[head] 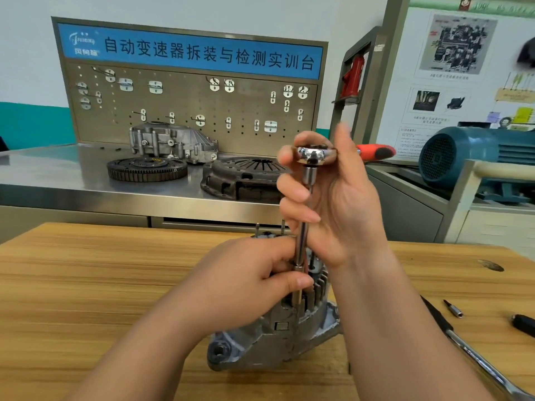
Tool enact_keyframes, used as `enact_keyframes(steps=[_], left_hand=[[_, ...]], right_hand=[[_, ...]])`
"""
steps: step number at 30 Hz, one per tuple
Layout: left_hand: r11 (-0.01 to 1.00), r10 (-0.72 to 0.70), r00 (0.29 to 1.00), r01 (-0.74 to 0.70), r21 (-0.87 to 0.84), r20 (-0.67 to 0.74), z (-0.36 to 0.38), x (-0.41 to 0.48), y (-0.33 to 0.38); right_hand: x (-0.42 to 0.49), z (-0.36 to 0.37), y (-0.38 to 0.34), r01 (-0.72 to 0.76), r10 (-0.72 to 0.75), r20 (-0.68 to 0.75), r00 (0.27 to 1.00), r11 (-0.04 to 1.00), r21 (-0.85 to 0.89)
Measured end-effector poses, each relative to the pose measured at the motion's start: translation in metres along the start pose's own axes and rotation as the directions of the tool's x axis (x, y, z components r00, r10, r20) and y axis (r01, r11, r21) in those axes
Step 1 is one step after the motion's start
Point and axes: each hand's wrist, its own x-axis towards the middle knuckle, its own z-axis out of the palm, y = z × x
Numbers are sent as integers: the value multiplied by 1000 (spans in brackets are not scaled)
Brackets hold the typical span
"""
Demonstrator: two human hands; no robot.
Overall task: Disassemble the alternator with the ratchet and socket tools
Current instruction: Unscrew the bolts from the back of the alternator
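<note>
The grey cast alternator point(269, 340) stands on the wooden table point(86, 279) in front of me. A chrome ratchet point(315, 154) with an orange handle points right, and its long extension bar point(301, 244) runs straight down into the alternator's top. My right hand point(333, 204) grips the ratchet head and the upper bar. My left hand point(254, 282) rests on the alternator and pinches the lower end of the bar. The socket tip is hidden between my fingers and the housing.
A small bit socket point(454, 308), a black handle end point(524, 324) and a long chrome bar point(474, 354) lie on the table at right. Behind it, a steel bench point(58, 175) carries a flywheel point(147, 168), a clutch cover point(243, 178) and a gear housing point(170, 143).
</note>
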Motion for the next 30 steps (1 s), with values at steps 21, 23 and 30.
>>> enact_keyframes(steps=[21,23,30], left_hand=[[997,28,999,-30,-77,-32,2,-1,-3],[995,20,999,-24,-95,-42,3,-2,-1],[996,27,994,-35,-80,-102,7,-2,0]], right_hand=[[-20,0,1,256,-305,-60,951,879,-403],[-22,1,3,371,-433,36,901,724,-582],[-22,5,1,301,-335,-7,942,855,-423]])
